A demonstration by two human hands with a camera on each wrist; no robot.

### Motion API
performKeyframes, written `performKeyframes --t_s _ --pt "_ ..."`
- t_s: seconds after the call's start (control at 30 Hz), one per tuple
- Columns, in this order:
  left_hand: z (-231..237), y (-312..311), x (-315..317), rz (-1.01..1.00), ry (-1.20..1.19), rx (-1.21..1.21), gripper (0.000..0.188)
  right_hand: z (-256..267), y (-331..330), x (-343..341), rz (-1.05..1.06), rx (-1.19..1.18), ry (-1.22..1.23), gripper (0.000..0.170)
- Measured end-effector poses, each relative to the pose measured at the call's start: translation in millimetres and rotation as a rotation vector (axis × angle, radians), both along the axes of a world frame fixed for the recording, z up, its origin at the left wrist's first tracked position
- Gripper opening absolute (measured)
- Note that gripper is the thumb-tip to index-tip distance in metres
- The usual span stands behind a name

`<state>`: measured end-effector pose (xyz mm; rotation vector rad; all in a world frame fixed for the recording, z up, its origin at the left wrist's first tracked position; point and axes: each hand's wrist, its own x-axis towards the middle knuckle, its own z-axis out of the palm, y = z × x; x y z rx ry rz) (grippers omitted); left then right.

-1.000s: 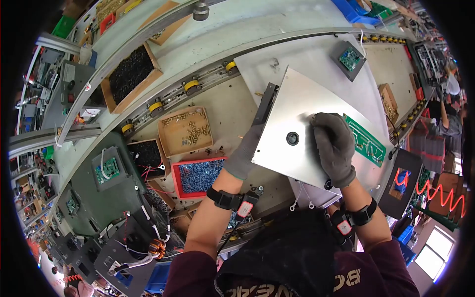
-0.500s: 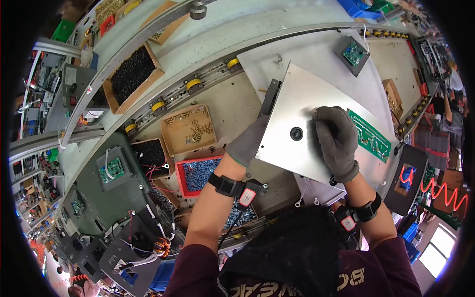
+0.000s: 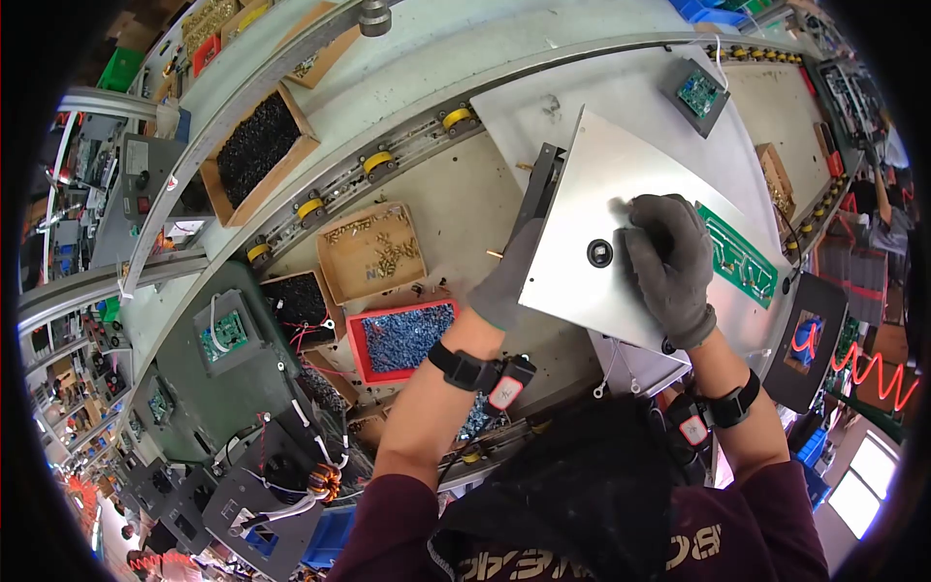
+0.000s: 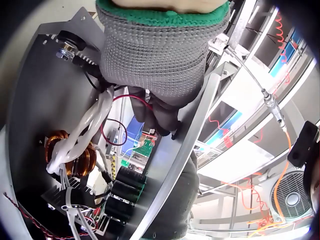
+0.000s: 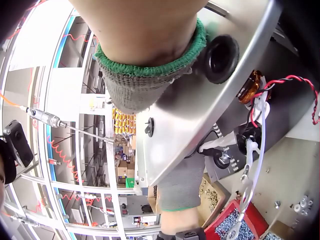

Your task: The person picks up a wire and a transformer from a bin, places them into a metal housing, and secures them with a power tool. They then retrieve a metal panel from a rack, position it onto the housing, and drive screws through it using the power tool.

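Note:
My right hand [image 3: 671, 272], gloved in grey, lies over a shiny metal panel [image 3: 582, 194] with its fingers bent and fingertips at the surface. A small dark blurred spot shows at those tips; I cannot tell whether it is a held part. A round black grommet [image 3: 599, 253] sits left of them. My left hand [image 3: 506, 296] reaches behind the panel's left edge. In the left wrist view its fingers [image 4: 162, 117] hang bent between the silver panel and a dark chassis [image 4: 37, 100], which bears a copper coil [image 4: 75, 155], white wires [image 4: 82, 132] and black cylinders [image 4: 122, 192].
Left of the panel stand a cardboard box [image 3: 335, 281] of brass parts and a red tray [image 3: 355, 339] of bluish screws. A green circuit board [image 3: 737, 254] lies along its right side. Conveyor rollers [image 3: 378, 163] run behind. Two ring-ended leads [image 3: 609, 369] hang below.
The panel and both hands have shifted slightly right and up in the head view, along with a smaller shift of the whole scene. Both hands keep about the same places on the panel.

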<state>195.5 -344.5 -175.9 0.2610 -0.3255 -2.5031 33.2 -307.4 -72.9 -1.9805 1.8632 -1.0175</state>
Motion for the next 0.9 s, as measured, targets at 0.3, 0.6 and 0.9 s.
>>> performKeyframes --t_s 0.3,0.6,0.9 --pt "11.1 -10.1 8.8 -0.147 -0.115 -0.242 0.049 4.2 -4.1 -1.7 -0.019 0.054 0.048 0.017" --pt "19.7 15.4 12.0 -0.054 -0.239 -0.177 0.047 3.7 1.1 -5.9 0.075 0.093 0.008 0.020" --pt "23.9 17.2 42.4 0.242 -1.027 -0.967 0.040 13.3 11.9 -10.7 0.306 0.177 0.215 0.022"
